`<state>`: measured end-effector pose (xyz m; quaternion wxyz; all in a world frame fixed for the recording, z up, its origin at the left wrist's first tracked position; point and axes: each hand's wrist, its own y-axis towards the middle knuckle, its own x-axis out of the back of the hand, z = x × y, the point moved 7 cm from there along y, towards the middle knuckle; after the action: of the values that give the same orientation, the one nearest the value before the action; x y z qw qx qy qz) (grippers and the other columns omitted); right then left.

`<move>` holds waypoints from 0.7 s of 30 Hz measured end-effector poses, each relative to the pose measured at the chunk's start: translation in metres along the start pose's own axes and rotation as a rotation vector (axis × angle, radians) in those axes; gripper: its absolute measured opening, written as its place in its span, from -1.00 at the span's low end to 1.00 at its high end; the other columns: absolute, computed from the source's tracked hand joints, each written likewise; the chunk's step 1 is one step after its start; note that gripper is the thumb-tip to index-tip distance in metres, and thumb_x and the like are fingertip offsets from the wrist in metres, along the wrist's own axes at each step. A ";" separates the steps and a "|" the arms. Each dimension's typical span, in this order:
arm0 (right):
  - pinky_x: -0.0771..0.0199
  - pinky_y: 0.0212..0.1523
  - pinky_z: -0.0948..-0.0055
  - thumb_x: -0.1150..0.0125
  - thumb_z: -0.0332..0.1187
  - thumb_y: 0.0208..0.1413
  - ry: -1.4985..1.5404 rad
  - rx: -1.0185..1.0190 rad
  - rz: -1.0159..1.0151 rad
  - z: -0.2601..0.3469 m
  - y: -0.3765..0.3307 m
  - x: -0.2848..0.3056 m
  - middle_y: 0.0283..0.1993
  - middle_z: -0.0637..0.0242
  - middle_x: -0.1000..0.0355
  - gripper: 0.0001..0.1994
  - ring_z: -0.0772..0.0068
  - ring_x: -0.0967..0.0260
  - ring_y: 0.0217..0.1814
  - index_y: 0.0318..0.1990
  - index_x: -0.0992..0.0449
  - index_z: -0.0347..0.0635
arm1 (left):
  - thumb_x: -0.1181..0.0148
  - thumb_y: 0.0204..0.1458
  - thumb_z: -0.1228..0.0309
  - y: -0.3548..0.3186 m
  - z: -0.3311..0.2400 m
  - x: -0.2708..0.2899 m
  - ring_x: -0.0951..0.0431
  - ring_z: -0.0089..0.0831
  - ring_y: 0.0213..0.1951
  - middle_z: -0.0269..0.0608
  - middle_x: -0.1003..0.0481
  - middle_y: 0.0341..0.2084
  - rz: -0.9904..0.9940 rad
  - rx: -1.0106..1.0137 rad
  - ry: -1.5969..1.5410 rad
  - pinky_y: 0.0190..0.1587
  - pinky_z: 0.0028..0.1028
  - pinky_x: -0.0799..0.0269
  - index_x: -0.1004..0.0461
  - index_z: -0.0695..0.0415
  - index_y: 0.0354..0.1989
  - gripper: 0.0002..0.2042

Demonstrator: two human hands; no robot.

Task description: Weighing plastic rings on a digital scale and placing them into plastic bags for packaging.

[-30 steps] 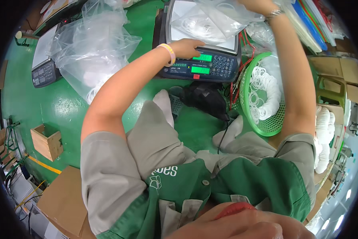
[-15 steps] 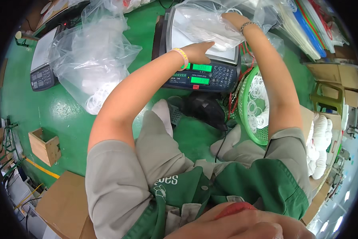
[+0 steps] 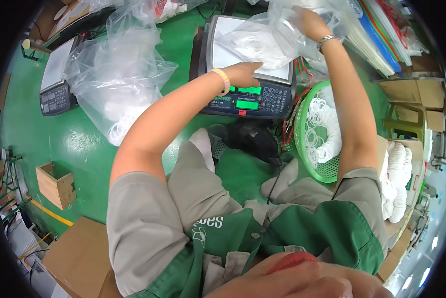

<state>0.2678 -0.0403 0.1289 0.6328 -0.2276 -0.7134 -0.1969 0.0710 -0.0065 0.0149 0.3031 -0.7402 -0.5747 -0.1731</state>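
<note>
A counting scale [image 3: 245, 103] with a dark body and green displays stands in front of me. On its pale pan lies a clear plastic bag [image 3: 262, 48] with whitish contents I cannot make out. My left hand [image 3: 242, 75] is over the pan's near edge, index finger stretched toward the bag and thumb apart, holding nothing visible. At the bag's far right, my right hand [image 3: 313, 26] is closed on the loose plastic, its fingertips blurred and partly hidden by film.
A green basket [image 3: 298, 129] of white rings stands right of the scale. To the left are a large clear bag [image 3: 128, 74] and a second scale [image 3: 56, 99]. A wooden box [image 3: 56, 186] and cardboard box [image 3: 81, 256] sit lower left; a cardboard carton [image 3: 406, 94] is at right.
My right hand has shifted slightly up and right, and the bag's loose plastic has risen with it. My left hand has moved slightly down and left, staying over the pan's near edge.
</note>
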 end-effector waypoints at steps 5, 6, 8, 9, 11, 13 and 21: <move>-0.36 -0.29 0.33 -0.07 -0.33 -0.03 0.480 -0.134 -0.249 0.005 -0.045 0.063 -0.34 -0.09 -0.42 -0.69 0.06 -0.40 -0.31 -0.15 -0.39 -0.36 | -0.10 -0.05 0.24 -0.020 -0.003 -0.010 -0.27 -0.11 0.08 0.11 -0.24 0.06 0.055 0.011 -0.019 0.10 -0.39 -0.17 -0.08 0.20 0.18 -0.39; -0.36 -0.29 0.34 -0.07 -0.33 -0.02 0.537 -0.157 -0.200 -0.005 -0.048 0.061 -0.34 -0.08 -0.43 -0.67 0.09 -0.40 -0.30 -0.13 -0.37 -0.38 | -0.10 -0.04 0.24 -0.022 -0.009 -0.013 -0.27 -0.13 0.08 0.11 -0.25 0.06 0.065 -0.029 -0.029 0.09 -0.39 -0.17 -0.10 0.20 0.17 -0.41; -0.35 -0.23 0.40 -0.08 -0.31 0.00 0.576 -0.174 -0.182 -0.011 -0.048 0.053 -0.30 0.00 -0.46 -0.61 0.22 -0.40 -0.25 -0.05 -0.34 -0.41 | -0.09 -0.04 0.25 -0.031 -0.012 -0.016 -0.29 -0.16 0.07 0.08 -0.27 0.04 0.077 -0.047 -0.070 0.08 -0.39 -0.19 -0.14 0.19 0.15 -0.43; -0.34 -0.21 0.40 -0.07 -0.32 0.01 0.606 -0.169 -0.222 -0.013 -0.050 0.051 -0.28 0.02 -0.46 -0.62 0.23 -0.40 -0.23 -0.05 -0.34 -0.40 | -0.09 -0.03 0.25 -0.035 -0.013 -0.017 -0.30 -0.18 0.05 0.06 -0.29 0.03 0.084 -0.038 -0.101 0.07 -0.40 -0.20 -0.16 0.18 0.14 -0.45; -0.32 -0.17 0.41 -0.07 -0.32 0.02 0.657 -0.156 -0.303 -0.010 -0.055 0.058 -0.24 0.05 -0.46 -0.62 0.25 -0.39 -0.20 -0.05 -0.36 -0.39 | -0.09 -0.03 0.25 -0.041 -0.016 -0.019 -0.33 -0.21 0.02 0.03 -0.32 0.00 0.093 -0.025 -0.168 0.05 -0.40 -0.23 -0.19 0.17 0.13 -0.47; -0.31 -0.16 0.45 -0.06 -0.31 0.03 0.747 -0.201 -0.273 -0.014 -0.059 0.059 -0.27 0.14 -0.46 -0.69 0.35 -0.37 -0.21 -0.13 -0.42 -0.37 | -0.09 -0.03 0.26 -0.046 -0.021 -0.019 -0.35 -0.26 0.00 -0.01 -0.34 -0.03 0.094 -0.034 -0.174 0.03 -0.41 -0.24 -0.21 0.17 0.11 -0.49; -0.29 -0.46 0.43 -0.03 -0.26 0.06 0.707 -0.211 -0.156 -0.015 -0.074 0.064 -0.52 0.31 -0.38 -0.72 0.49 -0.23 -0.53 -0.32 -0.46 -0.36 | -0.07 -0.01 0.28 -0.060 -0.032 -0.018 -0.36 -0.34 -0.01 -0.04 -0.37 -0.05 0.143 -0.020 -0.286 0.05 -0.45 -0.22 -0.23 0.21 0.10 -0.52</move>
<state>0.2314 -0.1040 0.1946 0.7961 -0.1544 -0.4421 -0.3833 0.0115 -0.0315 0.0431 0.2222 -0.7992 -0.5562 -0.0500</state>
